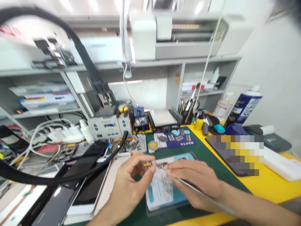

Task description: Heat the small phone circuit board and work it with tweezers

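My left hand [128, 180] pinches a small circuit board [153, 163] with yellow and metallic parts between thumb and fingertips. My right hand [198, 179] is closed round a slim silver metal tool [199, 191]. Its tip meets the board's right side, or comes very close to it. Whether the tool is tweezers or a blade I cannot tell. Both hands are above a blue and white packet [162, 188] lying on a green mat [199, 150].
A black hose [77, 180] loops across the left side over tablets and phones [90, 188]. Behind stand a soldering station [109, 125], a flat heating plate [164, 117] and a tray of boards [141, 142]. A purple card [183, 142] and a spray can [244, 105] are on the right.
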`<state>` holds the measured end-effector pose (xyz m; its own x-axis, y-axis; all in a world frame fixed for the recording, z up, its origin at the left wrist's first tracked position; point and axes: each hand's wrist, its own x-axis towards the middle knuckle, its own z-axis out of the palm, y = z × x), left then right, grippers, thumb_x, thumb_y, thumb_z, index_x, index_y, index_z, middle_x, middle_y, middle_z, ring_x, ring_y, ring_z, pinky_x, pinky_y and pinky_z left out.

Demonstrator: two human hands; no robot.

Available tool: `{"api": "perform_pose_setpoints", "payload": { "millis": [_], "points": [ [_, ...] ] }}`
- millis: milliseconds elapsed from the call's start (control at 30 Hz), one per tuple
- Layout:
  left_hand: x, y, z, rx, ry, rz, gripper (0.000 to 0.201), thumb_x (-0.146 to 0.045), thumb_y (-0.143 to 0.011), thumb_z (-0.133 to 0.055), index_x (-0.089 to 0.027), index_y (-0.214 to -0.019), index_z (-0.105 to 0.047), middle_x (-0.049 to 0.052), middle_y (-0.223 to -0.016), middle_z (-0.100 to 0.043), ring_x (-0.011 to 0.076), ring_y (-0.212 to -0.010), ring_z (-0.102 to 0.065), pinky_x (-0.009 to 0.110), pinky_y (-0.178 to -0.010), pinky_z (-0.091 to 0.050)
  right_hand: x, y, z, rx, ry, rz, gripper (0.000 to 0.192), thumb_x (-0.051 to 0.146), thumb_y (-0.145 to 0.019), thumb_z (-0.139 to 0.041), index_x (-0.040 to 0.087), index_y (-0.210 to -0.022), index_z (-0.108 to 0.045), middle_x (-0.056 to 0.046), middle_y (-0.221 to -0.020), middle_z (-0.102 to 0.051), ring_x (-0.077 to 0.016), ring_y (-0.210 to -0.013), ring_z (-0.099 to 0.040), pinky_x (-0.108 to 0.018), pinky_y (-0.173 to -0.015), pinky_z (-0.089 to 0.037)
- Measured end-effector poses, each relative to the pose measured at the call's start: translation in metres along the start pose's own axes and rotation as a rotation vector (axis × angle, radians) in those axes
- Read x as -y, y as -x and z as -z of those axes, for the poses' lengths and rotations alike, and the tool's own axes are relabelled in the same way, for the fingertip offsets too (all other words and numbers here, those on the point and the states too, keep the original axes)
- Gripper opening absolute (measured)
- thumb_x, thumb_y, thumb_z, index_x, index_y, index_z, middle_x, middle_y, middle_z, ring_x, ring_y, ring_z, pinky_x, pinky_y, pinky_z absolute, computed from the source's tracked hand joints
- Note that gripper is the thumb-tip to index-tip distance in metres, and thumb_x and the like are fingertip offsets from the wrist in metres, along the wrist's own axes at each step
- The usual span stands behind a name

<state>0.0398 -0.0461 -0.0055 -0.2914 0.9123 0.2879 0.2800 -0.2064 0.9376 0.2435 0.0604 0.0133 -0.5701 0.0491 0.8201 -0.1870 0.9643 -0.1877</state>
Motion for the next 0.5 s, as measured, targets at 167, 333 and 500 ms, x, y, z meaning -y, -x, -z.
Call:
{"api": "perform_pose_setpoints", "payload": {
  "millis": [167,333,500],
  "points": [
    [0.009,-0.008,-0.004,-0.048,-0.109,-0.035,0.038,-0.052,-0.088,-0.068,-0.018,-0.103,-0.075,0.006,-0.084,-0.064,0.016,-0.067,-0.06,0.026,-0.058,-0.052,-0.002,-0.007,-0.004,-0.04,-0.058,0.043,0.026,0.0,-0.088,-0.063,0.011,-0.111,-0.068,-0.013,-0.097,-0.078,-0.0188,-0.095,-0.076,-0.025,-0.088,-0.062],
    [0.005,-0.01,-0.004,-0.086,-0.196,-0.147,0.043,-0.059,-0.088,-0.064,-0.018,-0.097,-0.077,0.005,-0.078,-0.061,0.0169,-0.066,-0.061,0.025,-0.059,-0.051,-0.003,-0.004,-0.01,-0.051,-0.11,-0.02,0.022,0.003,-0.089,-0.062,0.016,-0.105,-0.069,-0.011,-0.094,-0.077,-0.0181,-0.087,-0.076,-0.023,-0.079,-0.061],
    [0.007,-0.015,0.0,-0.048,-0.305,-0.24,0.037,-0.055,-0.088,-0.064,-0.022,-0.095,-0.078,0.005,-0.077,-0.064,0.0174,-0.061,-0.061,0.026,-0.056,-0.049,-0.009,-0.001,-0.014,-0.052,-0.125,-0.006,0.02,0.009,-0.091,-0.058,0.018,-0.104,-0.07,-0.012,-0.093,-0.078,-0.0202,-0.085,-0.077,-0.026,-0.076,-0.062]
  ]
}}
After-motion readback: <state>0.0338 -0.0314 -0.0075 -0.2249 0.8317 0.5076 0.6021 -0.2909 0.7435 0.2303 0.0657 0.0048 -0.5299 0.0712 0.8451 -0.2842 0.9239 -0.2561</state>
